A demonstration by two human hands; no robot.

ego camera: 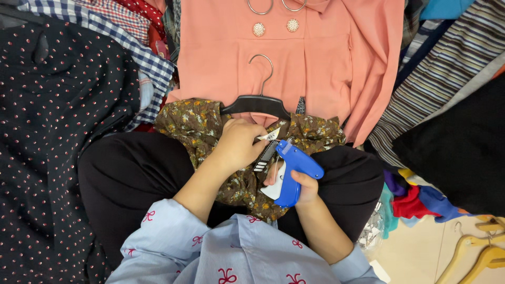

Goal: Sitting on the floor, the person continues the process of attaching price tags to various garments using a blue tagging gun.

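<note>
1 blue tagging gun is gripped tight by right hand over the lap | 1 label on 1 brown floral garment is pinched by left hand | 1 black hanger is laid above | 2 wooden hangers are seen bottom right

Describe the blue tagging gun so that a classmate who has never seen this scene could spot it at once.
Start at the big salmon-pink blouse at the top, then drop past the black hanger to the brown floral garment on the lap. There the right hand grips the tagging gun, the only bright blue plastic, pistol-shaped thing among fabrics.
</note>
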